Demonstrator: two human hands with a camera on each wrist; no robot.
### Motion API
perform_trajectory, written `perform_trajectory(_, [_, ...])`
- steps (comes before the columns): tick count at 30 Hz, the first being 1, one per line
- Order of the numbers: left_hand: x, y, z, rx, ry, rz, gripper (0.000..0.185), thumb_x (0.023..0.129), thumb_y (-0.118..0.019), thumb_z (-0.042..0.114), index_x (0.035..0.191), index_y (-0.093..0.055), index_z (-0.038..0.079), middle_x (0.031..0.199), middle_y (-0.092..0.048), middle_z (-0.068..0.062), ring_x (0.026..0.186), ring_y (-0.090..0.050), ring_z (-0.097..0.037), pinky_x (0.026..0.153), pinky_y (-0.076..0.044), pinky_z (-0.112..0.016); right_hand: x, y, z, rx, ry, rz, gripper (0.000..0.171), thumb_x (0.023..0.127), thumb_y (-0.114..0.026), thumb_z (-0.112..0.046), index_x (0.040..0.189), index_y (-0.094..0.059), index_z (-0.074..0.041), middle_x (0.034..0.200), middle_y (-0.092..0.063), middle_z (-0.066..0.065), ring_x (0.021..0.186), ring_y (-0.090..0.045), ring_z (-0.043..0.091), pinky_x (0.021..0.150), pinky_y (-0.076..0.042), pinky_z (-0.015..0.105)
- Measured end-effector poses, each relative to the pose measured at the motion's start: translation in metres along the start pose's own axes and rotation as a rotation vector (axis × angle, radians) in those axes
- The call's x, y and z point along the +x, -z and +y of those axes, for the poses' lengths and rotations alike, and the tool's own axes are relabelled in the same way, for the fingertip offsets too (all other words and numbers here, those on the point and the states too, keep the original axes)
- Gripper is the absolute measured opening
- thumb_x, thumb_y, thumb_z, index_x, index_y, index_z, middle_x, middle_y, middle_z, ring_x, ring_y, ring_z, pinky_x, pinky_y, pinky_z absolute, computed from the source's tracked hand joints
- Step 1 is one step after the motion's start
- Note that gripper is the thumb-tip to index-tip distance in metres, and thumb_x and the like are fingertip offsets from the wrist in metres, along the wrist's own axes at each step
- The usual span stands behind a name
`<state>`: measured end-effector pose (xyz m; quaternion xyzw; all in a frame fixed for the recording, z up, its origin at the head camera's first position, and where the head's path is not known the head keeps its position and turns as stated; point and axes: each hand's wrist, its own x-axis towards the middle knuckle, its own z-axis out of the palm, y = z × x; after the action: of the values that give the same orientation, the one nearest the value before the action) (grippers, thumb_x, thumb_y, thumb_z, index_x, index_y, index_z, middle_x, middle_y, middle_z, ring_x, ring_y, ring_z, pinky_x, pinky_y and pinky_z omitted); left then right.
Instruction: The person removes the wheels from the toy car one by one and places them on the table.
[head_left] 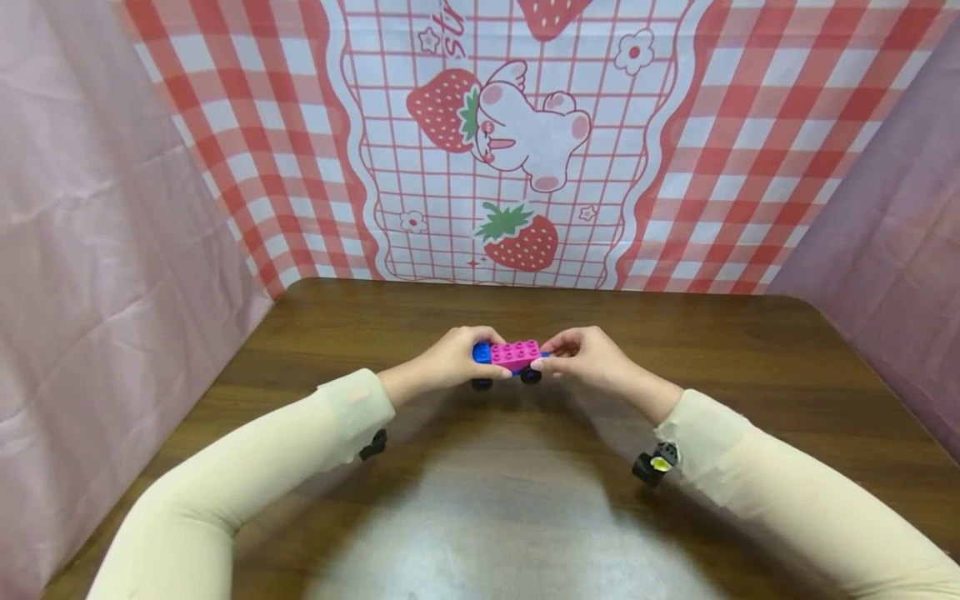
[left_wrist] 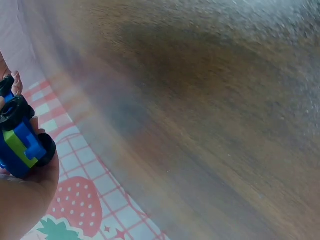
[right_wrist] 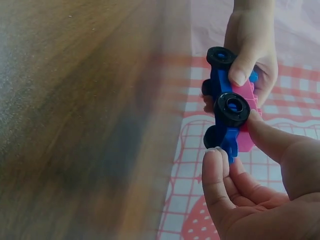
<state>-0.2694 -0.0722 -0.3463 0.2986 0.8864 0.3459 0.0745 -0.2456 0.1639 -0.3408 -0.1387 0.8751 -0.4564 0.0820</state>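
Head view: I held a small toy car (head_left: 510, 360) above the brown table (head_left: 750, 350), between both hands. The car consisted of a blue wheeled chassis (right_wrist: 223, 117) with a pink studded brick (head_left: 514, 353) seated on top. My left hand (head_left: 450, 360) grasped the blue end, fingers curled round it; my right hand (head_left: 588, 357) pinched the pink end between thumb and fingertips.

Left wrist view: the chassis underside showed a green insert (left_wrist: 17, 145) and black wheels (left_wrist: 15, 112), resting against my palm.

Right wrist view: the car was seen from below, with the wheels toward the camera and the pink brick on the far side.

Step in hand, as I judged it: pressing or seating the brick on the chassis, or else pulling it off; the pictures could not decide which. Either next move would call for a firm hold on the chassis and force applied squarely through the studs.

Containers: none were visible; only a strawberry-print cloth (head_left: 517, 150) hung behind the table.
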Motion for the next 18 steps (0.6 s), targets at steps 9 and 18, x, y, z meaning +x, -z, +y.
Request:
perform_trajectory(9, [0.004, -0.001, 0.014, -0.025, -0.012, -0.023, 0.04, 0.088, -0.072, 0.034, 0.114, -0.066, 0.004, 0.098, -0.068, -0.006, 0.079, -0.056, -0.012, 0.069, -0.047, -0.021, -0.002, 0.015, -0.006, 0.013, 0.017, 0.037, 0.037, 0.085, -0.076, -0.026, 0.102, -0.068, 0.006, 0.084, -0.072, 0.014, 0.07, -0.065, 0.015, 0.063, -0.054, 0.024])
perform_trajectory(18, [0.003, 0.0, 0.027, -0.057, -0.016, 0.011, 0.039, 0.091, -0.069, 0.033, 0.118, -0.064, 0.005, 0.098, -0.068, -0.006, 0.08, -0.057, -0.012, 0.069, -0.047, -0.022, -0.004, 0.027, -0.019, 0.016, 0.035, 0.074, 0.036, 0.084, -0.076, -0.033, 0.098, -0.07, -0.001, 0.082, -0.071, 0.013, 0.071, -0.064, 0.02, 0.064, -0.052, 0.026])
